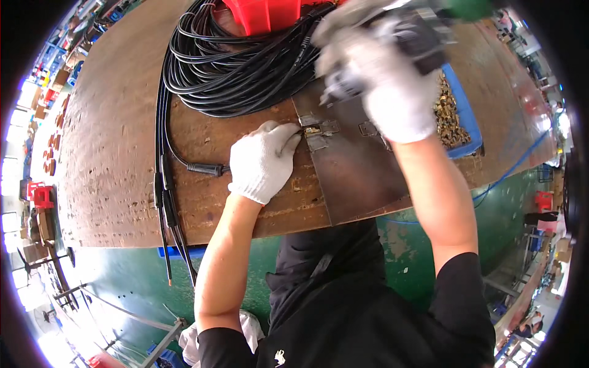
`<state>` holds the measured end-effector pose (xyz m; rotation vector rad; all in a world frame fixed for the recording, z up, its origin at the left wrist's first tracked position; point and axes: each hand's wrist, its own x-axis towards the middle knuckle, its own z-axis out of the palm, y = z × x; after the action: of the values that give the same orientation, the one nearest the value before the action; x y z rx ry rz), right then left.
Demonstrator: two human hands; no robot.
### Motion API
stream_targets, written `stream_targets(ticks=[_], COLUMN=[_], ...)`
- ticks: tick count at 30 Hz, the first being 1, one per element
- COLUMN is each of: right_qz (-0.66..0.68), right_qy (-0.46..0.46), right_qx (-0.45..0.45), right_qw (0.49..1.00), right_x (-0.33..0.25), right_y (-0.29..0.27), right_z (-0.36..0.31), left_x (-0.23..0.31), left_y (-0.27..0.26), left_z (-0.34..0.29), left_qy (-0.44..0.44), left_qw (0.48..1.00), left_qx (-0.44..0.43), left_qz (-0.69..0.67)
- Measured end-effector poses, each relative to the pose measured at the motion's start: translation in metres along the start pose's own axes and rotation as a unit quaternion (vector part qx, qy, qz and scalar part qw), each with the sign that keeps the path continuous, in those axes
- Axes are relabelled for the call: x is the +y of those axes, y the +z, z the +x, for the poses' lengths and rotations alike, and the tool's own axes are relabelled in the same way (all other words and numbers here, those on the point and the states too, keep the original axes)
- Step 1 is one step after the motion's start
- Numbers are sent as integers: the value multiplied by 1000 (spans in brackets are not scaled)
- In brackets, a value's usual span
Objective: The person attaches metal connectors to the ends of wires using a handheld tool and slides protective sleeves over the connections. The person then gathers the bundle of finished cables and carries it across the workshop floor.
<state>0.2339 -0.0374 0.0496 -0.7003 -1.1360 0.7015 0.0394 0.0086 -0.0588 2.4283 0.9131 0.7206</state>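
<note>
- Black cable coil (236, 64) lies on the brown workbench (110, 135), left of both hands.
- Gloved left hand (262, 161) pinches a small brass connector (311, 129) at a metal fixture plate (353, 165).
- Gloved right hand (380, 73), blurred, is wrapped around a dark power tool (420, 40) above the plate.
- Blue tray (466, 116) of brass parts sits right.

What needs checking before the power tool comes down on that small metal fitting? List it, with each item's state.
1. Left hand in white glove pinches the small brass-coloured fitting in the metal jig: ok.
2. Right hand grips the dark handheld power tool: ok, though blurred.
3. Tool tip lined up over the fitting: cannot tell, motion blur.
4. Left fingertips clear of the fitting: not ok, they touch it.
5. Coiled black cable off the grey metal plate: ok.
6. Blue tray of brass parts beside the plate: ok.
</note>
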Motion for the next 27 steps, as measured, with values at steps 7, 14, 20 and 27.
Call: stream_targets(ticks=[7, 14, 20, 27], right_qz=[-197, -492, -830, -362], right_qy=[190, 344, 246, 251], right_qx=[229, 161, 55, -53], right_qw=[934, 783, 498, 896], right_x=[-71, -48, -49, -39], right_y=[-116, -207, -176, -47], right_z=[43, 2, -2, -48], left_x=[12, 34, 40, 51], left_y=[-35, -56, -60, -58], left_z=[-5, -15, -16, -11], left_qy=[-6, 16, 1, -12], left_qw=[998, 997, 999, 998], left_qx=[21, 24, 8, 14], left_qz=[-52, -69, -51, -62])
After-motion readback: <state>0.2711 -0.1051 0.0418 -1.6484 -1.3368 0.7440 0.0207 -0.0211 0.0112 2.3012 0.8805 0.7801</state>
